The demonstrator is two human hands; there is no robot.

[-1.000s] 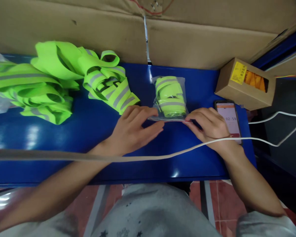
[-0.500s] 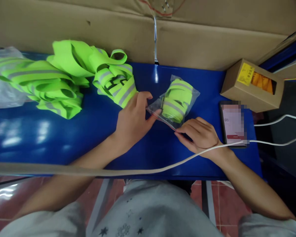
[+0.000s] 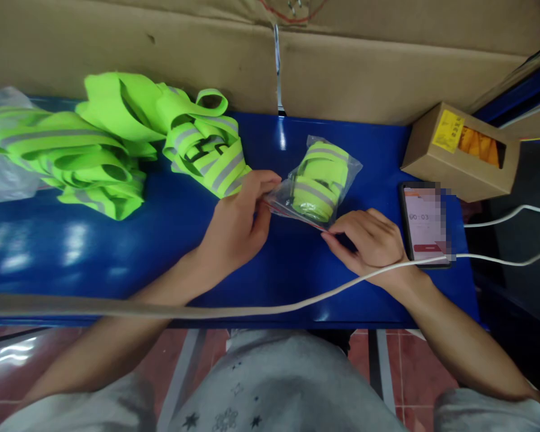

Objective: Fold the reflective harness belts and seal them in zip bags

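Observation:
A clear plastic bag [image 3: 317,180] with a folded neon-green reflective band inside lies on the blue table [image 3: 117,258]. My left hand [image 3: 236,225] pinches the bag's left end of the zip edge. My right hand [image 3: 369,240] pinches the right end of the same edge. Both hands are closed on the bag's near edge, which runs at a slant between them. A pile of loose neon-green reflective bands [image 3: 117,141] sits to the left of my left hand, almost touching its fingers.
A phone [image 3: 425,222] with a lit screen lies just right of my right hand. A cardboard box [image 3: 461,150] with orange contents stands behind it. A white cable [image 3: 274,309] crosses over my wrists. Cardboard sheets [image 3: 342,72] wall the table's back. Clear plastic [image 3: 0,174] lies far left.
The bag has turned from lying square to a slant, its left end raised and pulled toward the band pile. My left hand went from flat on the edge to a pinch.

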